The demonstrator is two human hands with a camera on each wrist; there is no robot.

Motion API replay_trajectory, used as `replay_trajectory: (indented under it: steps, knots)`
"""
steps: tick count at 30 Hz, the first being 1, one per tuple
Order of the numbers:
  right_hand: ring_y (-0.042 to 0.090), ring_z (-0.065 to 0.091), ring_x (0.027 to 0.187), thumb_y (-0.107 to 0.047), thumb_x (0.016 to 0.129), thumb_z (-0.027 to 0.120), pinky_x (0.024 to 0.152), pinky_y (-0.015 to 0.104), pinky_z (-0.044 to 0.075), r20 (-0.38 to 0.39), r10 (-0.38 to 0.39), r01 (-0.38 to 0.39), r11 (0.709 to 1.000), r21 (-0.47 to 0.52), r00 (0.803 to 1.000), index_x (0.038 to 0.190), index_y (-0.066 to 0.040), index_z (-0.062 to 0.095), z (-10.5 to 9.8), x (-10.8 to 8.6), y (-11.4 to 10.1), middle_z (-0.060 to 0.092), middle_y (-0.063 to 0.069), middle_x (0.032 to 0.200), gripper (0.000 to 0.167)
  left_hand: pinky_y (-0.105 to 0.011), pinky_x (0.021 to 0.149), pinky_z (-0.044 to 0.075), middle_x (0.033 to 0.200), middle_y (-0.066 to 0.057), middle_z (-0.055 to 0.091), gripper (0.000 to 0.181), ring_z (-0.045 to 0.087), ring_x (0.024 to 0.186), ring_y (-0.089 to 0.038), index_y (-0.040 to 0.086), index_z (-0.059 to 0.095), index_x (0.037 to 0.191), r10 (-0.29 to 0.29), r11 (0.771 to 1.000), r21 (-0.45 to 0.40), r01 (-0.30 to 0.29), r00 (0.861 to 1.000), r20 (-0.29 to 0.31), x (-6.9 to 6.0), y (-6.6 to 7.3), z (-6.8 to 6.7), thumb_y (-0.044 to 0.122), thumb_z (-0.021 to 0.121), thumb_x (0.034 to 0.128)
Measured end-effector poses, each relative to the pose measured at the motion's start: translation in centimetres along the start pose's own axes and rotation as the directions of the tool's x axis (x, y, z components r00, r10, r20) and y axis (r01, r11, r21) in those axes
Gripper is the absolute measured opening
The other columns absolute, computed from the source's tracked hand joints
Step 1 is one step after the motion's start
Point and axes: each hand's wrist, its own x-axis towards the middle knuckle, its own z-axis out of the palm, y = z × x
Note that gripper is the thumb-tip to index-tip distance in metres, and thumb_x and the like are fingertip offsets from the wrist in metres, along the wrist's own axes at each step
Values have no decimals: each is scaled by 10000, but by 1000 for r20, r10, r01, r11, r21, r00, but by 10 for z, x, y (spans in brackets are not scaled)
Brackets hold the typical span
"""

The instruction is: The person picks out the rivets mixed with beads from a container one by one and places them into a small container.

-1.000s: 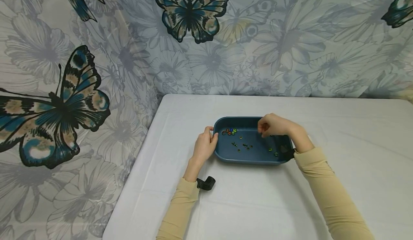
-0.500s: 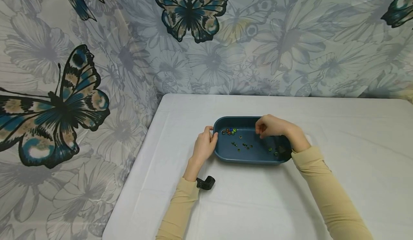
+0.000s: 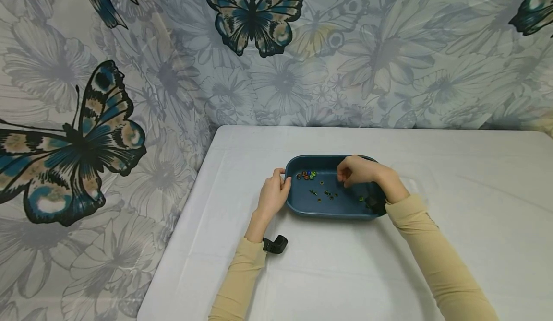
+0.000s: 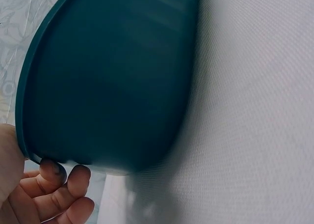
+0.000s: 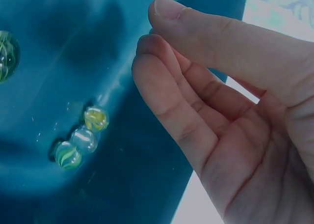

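A: Head view, what lies where?
B: A blue tray (image 3: 332, 215), long axis running from the left hand (image 3: 273, 194) across to beneath the right hand (image 3: 363, 170). From the right fingertips: marble cluster (image 3: 306, 175) off to the left; small brassy pieces (image 3: 327, 194) left and closer to the person; a green marble (image 3: 361, 199) also on the person's side.
A: Nearer hand?
B: Right, for the brassy pieces. Left, for the cluster, but with the tray's end wall between.
A: Left wrist view?
B: Fingers curled at the tray's end, gripping it. Contents hidden.
A: Right wrist view?
B: Fingers bent, tips drawn close to the thumb. Can't tell if anything small is pinched. Three marbles (image 5: 84, 139) in a row, apart from the fingertips, opposite the thumb side.
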Motion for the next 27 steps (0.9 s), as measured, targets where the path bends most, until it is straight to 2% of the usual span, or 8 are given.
replay_trajectory:
  steps: [8,15,27]
  knots:
    - [140,533,664,119,738,667,607,297,464,19,-25,25,1000,4,999,798,26,613,2,4,-2,592,113,770,123,-203,467,308,557,41,423,280,356,453,-69,-59,531,1143,11,1000,-2,-11,1000,-7,0,0,0,139,522,945]
    - [132,543,677,116,724,687,617,288,471,42,-36,36,999,2,998,797,19,621,4,9,0,598,85,776,138,-203,467,294,554,40,416,286,351,452,-71,-59,529,1150,-3,1000,-10,3,1000,2,1,0,0,143,520,948]
    - [130,529,677,117,735,682,628,288,466,87,-19,20,1000,-1,996,803,-3,625,9,14,-1,581,53,765,149,-207,474,320,560,35,442,287,375,456,-74,-63,529,1148,7,1000,-10,-7,1000,0,0,0,-1,139,522,946]
